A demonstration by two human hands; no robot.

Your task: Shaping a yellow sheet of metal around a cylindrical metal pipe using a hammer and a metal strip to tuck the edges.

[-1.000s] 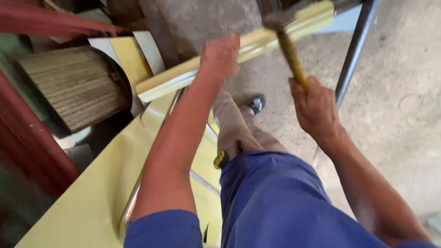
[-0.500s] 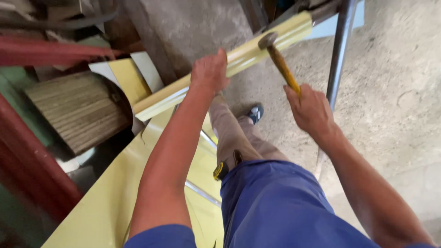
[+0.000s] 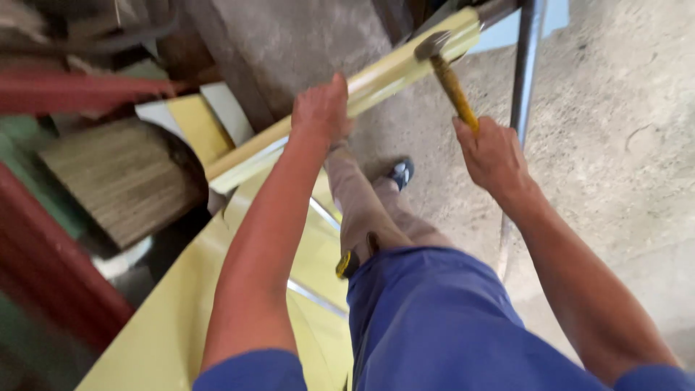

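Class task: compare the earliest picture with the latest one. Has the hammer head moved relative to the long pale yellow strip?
Yes. The hammer head has come down along the pale yellow strip to meet it, swung by the right hand; earlier it was raised, nearer the strip's far end.

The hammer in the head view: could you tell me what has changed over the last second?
The right hand swung the hammer down; its head now meets the far end of the pale yellow strip. The left hand still presses the strip, and the yellow sheet lies as before.

Pale-yellow painted metal strip [image 3: 405, 69], smooth; hammer [image 3: 447, 76] handle wood-like; concrete floor [image 3: 615, 159] rough, matt.
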